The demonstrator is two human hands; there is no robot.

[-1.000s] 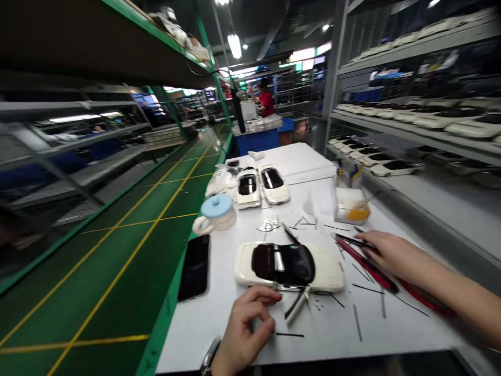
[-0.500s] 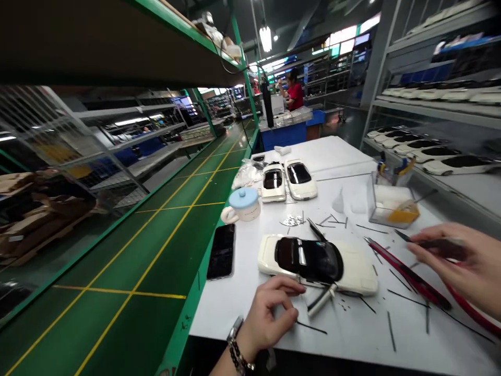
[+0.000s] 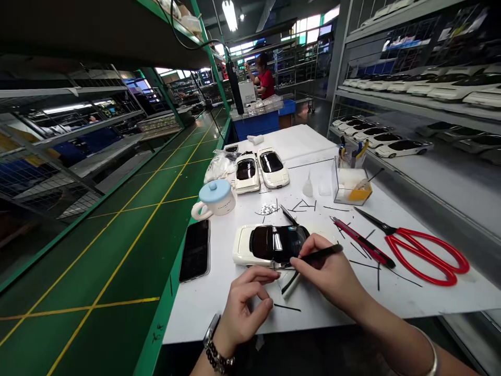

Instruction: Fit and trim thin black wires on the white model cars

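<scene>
A white model car (image 3: 243,245) with dark windows lies sideways on the white table, its near door (image 3: 290,284) and far door (image 3: 288,215) swung out. My right hand (image 3: 326,269) grips a slim black tool (image 3: 323,253), apparently tweezers; its tip is hidden by the fingers at the car's near side. My left hand (image 3: 250,300) rests by the near rear side of the car. Its fingers are loosely curved and apart, with nothing visible in them. Red-handled scissors (image 3: 426,250) and a red cutter knife (image 3: 366,243) lie to the right.
Black strips (image 3: 287,308) are scattered about the table. A phone (image 3: 194,250) and a blue-lidded mug (image 3: 216,198) stand left. Two more model cars (image 3: 272,168) sit behind, with a clear box (image 3: 352,188) at right. Shelves (image 3: 407,89) hold several cars. A person (image 3: 266,81) works farther back.
My right hand has moved left from beside the scissors to the car, carrying the black tool. The scissors now show fully. My left hand stays by the car; the view has turned right.
</scene>
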